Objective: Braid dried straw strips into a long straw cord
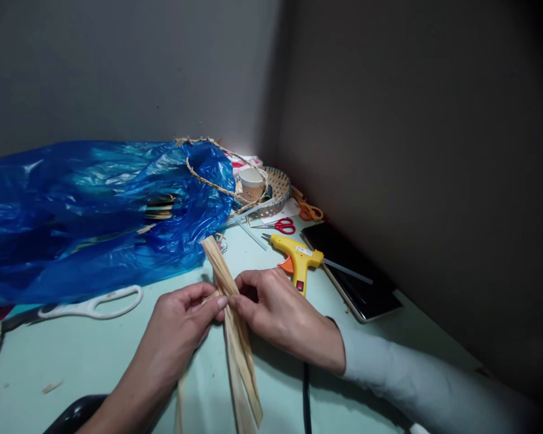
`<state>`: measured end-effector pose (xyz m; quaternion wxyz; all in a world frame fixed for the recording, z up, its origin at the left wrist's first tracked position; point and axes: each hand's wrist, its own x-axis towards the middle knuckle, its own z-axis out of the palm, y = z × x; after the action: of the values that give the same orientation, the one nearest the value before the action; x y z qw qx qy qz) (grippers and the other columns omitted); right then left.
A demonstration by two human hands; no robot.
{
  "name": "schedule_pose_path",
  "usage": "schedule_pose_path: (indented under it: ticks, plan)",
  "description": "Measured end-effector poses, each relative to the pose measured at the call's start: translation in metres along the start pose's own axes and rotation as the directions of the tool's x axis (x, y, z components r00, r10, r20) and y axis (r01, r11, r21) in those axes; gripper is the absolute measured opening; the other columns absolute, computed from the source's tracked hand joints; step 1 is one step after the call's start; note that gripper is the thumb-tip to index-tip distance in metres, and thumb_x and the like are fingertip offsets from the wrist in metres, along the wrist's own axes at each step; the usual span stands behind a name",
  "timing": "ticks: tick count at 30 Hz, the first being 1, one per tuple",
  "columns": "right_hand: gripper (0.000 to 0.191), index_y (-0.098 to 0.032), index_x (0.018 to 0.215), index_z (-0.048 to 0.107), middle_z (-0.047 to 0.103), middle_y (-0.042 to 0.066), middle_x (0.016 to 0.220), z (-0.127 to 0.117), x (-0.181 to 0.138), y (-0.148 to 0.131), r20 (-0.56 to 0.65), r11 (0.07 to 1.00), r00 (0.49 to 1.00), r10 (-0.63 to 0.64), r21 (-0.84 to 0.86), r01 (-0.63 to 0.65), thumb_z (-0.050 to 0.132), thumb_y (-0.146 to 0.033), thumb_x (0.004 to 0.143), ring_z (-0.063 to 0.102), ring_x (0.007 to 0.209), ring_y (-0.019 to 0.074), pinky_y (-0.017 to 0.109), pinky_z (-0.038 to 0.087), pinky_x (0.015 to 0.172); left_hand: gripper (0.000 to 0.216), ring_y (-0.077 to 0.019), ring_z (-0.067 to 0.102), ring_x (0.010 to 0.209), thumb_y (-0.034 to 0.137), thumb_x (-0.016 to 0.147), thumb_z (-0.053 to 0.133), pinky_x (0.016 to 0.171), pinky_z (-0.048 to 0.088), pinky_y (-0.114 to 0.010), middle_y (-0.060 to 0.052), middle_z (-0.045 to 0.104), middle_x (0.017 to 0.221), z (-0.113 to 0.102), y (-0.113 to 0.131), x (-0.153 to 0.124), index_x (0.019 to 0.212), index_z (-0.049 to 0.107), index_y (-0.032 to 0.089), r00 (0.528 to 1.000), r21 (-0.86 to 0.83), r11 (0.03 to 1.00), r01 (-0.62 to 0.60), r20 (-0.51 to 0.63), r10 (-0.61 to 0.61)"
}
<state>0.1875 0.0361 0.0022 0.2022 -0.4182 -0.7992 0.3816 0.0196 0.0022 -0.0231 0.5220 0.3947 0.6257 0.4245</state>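
Long flat tan strips of dried plant fibre [236, 337] slant over the pale green table, one end pointing toward the blue bag. My left hand [187, 310] pinches them from the left side, thumb on top. From the right, my right hand [269, 301] grips the same strips, its thumb tip close to the left thumb. A thinner strip [181, 398] hangs down below my left hand. Just beyond my right hand lies a yellow glue gun [301, 258] with an orange trigger and a glue stick in its back. My curled fingers are partly hidden.
A blue plastic bag [95, 211] with fibre inside covers the back left. White-handled scissors [95, 306] lie before it. Red scissors [283, 226], orange scissors [310, 210], a woven basket [280, 184] and a cup [252, 184] sit toward the corner. A black phone or tablet [357, 283] lies right, beside the wall.
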Motion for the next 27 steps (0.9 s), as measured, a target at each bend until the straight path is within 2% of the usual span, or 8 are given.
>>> schedule_pose_path:
  ticks: [7, 12, 17, 24, 27]
  plan:
    - [0.024, -0.014, 0.079, 0.067, 0.056, 0.0, 0.061, -0.003, -0.001, 0.0, 0.022, 0.997, 1.0, -0.017, -0.073, 0.018, 0.052, -0.026, 0.093, 0.045, 0.057, 0.0109, 0.026, 0.021, 0.054, 0.024, -0.0134, 0.054, 0.06, 0.035, 0.06, 0.079, 0.057, 0.037, -0.021, -0.002, 0.065, 0.062, 0.0, 0.001, 0.001, 0.057, 0.065, 0.016, 1.0, 0.005, 1.0, -0.011, -0.013, 0.011]
    - [0.02, -0.015, 0.076, 0.061, 0.056, 0.0, 0.063, 0.0, -0.002, -0.002, -0.024, 0.989, 1.0, -0.003, -0.15, -0.001, 0.053, -0.026, 0.091, 0.043, 0.056, 0.0105, 0.026, 0.02, 0.054, 0.026, -0.0123, 0.049, 0.056, 0.038, 0.058, 0.077, 0.053, 0.034, -0.022, 0.001, 0.06, 0.056, 0.003, 0.007, -0.001, 0.055, 0.063, 0.016, 0.998, 0.082, 0.996, -0.035, -0.052, 0.039]
    - [0.015, -0.017, 0.072, 0.051, 0.051, -0.001, 0.061, 0.009, -0.001, -0.002, -0.081, 0.964, 0.996, -0.035, -0.266, 0.012, 0.053, -0.025, 0.085, 0.036, 0.053, 0.0096, 0.026, 0.018, 0.054, 0.024, -0.0122, 0.047, 0.058, 0.039, 0.062, 0.074, 0.055, 0.036, -0.021, 0.003, 0.058, 0.058, 0.001, 0.007, -0.002, 0.061, 0.064, 0.016, 0.999, 0.138, 0.989, -0.046, -0.02, 0.049]
    - [0.019, -0.018, 0.07, 0.045, 0.053, -0.002, 0.06, 0.011, 0.004, 0.004, -0.085, 0.992, 0.996, -0.026, -0.123, 0.015, 0.05, -0.029, 0.085, 0.04, 0.051, 0.0087, 0.025, 0.019, 0.052, 0.021, -0.0137, 0.048, 0.062, 0.035, 0.067, 0.073, 0.057, 0.036, -0.022, 0.001, 0.06, 0.064, -0.001, 0.003, -0.001, 0.07, 0.064, 0.016, 0.998, 0.073, 0.996, -0.042, 0.041, 0.039]
    - [0.018, -0.018, 0.07, 0.046, 0.053, -0.002, 0.06, 0.012, 0.004, 0.004, -0.104, 0.994, 0.994, -0.023, -0.11, 0.011, 0.05, -0.028, 0.085, 0.041, 0.052, 0.0089, 0.025, 0.019, 0.052, 0.023, -0.0143, 0.049, 0.064, 0.035, 0.066, 0.074, 0.058, 0.036, -0.022, 0.001, 0.06, 0.064, 0.0, 0.004, -0.001, 0.062, 0.059, 0.017, 0.998, 0.064, 0.996, -0.056, 0.025, 0.054]
